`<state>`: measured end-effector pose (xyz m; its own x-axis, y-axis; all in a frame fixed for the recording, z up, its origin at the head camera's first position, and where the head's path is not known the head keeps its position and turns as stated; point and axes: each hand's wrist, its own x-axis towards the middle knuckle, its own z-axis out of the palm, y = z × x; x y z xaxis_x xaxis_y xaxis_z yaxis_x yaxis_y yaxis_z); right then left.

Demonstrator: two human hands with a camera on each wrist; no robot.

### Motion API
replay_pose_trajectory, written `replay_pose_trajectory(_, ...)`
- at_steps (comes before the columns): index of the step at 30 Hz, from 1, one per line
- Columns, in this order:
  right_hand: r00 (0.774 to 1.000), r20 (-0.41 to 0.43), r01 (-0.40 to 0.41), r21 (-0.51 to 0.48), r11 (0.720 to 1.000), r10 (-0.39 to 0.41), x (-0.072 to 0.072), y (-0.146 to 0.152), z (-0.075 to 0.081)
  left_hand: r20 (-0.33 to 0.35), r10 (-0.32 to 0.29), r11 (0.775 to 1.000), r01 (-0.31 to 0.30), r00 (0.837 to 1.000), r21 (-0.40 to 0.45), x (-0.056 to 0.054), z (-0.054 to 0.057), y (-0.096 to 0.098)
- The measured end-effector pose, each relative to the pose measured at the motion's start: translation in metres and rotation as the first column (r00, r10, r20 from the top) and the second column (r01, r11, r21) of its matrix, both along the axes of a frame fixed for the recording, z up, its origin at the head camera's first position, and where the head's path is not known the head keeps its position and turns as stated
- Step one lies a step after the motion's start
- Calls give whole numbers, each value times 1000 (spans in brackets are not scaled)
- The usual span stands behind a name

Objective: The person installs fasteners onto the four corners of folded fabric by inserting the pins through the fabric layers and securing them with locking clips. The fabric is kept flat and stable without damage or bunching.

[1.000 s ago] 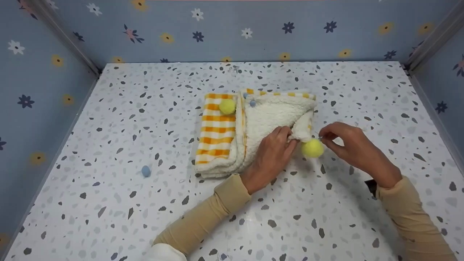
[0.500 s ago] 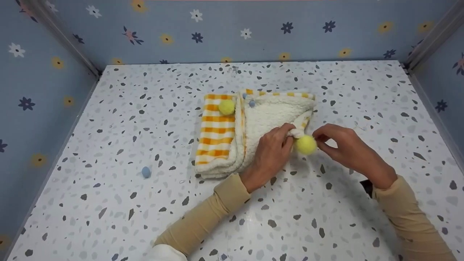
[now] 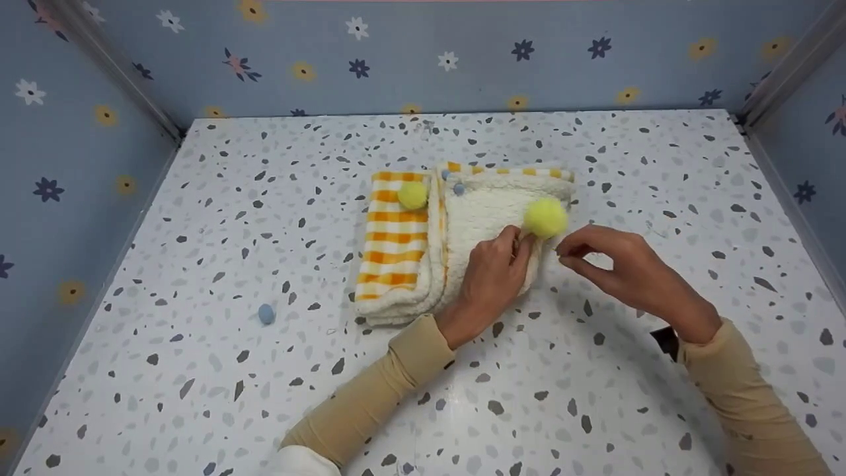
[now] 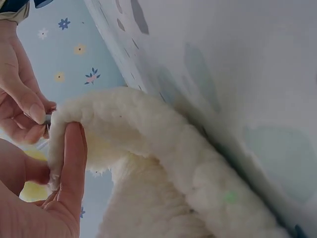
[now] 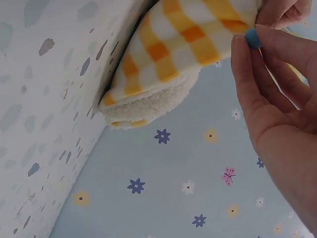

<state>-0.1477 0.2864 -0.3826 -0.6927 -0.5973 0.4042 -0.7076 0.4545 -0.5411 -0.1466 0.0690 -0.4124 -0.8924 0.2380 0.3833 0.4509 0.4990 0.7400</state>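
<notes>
A folded blanket [image 3: 394,244], orange-and-white checked with cream fleece on its other face, lies mid-table. My left hand [image 3: 492,274] pinches its near right edge; in the left wrist view the fleece [image 4: 124,111] bends over the fingers. A fluffy yellow ball [image 3: 546,218] stands right above those fingertips; its attachment is hidden. Just right of the edge, my right hand [image 3: 611,264] pinches a small blue knob [image 5: 253,38] between thumb and forefinger, close to the cloth. A thin tip shows at its fingertips in the head view.
Another yellow ball [image 3: 413,196] and two small blue knobs, one this knob [image 3: 459,189], sit on the blanket's upper part. A blue egg-shaped piece [image 3: 266,313] lies on the speckled table [image 3: 198,370]. Flowered blue walls [image 3: 423,73] stand behind and at both sides.
The yellow ball by my left hand has moved up and left as the blanket edge turns over. My right hand has shifted slightly left, nearer to that edge.
</notes>
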Motion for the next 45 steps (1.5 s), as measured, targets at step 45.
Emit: replay_pose_trajectory(45, 984, 99, 157, -119, 980, -146, -20, -10, -24, -287, -133, 909, 1, 949, -417, 7, -2, -3)
